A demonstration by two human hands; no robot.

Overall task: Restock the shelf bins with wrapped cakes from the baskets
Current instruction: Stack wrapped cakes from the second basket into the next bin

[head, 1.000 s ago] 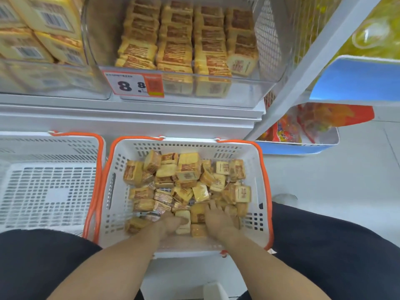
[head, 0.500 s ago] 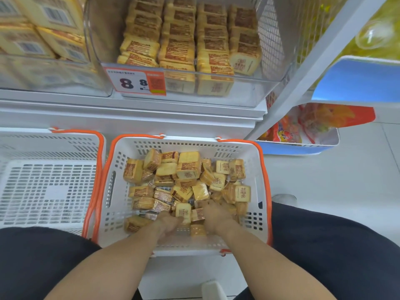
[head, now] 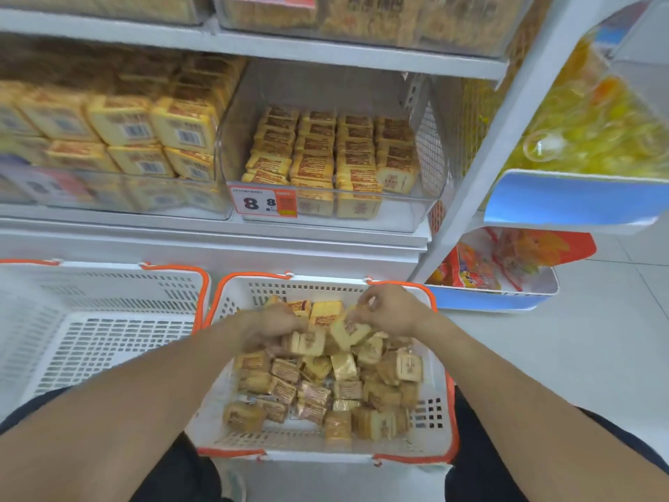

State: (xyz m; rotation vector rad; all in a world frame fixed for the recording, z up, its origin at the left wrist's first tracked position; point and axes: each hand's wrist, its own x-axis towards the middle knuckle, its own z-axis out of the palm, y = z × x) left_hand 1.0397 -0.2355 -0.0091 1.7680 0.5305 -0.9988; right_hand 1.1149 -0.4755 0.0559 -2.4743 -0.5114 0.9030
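A white basket with an orange rim (head: 440,422) stands on the floor between my knees, holding several wrapped cakes (head: 325,389) in yellow-brown wrappers. My left hand (head: 269,329) and my right hand (head: 389,307) are lifted above the far half of the basket, and together they grip a row of wrapped cakes (head: 325,338) between them. Above, a clear shelf bin (head: 402,219) with an "8" price tag holds neat rows of the same cakes.
A second white basket (head: 108,320) sits on the left with nothing in it. A neighbouring bin (head: 108,197) holds larger yellow packs. A slanted white shelf post (head: 506,139) rises at the right, beside blue-fronted trays of sweets (head: 506,302).
Both hands have risen from the near side of the basket to its far side, lifting a row of cakes. The camera has tilted up, showing more shelves.
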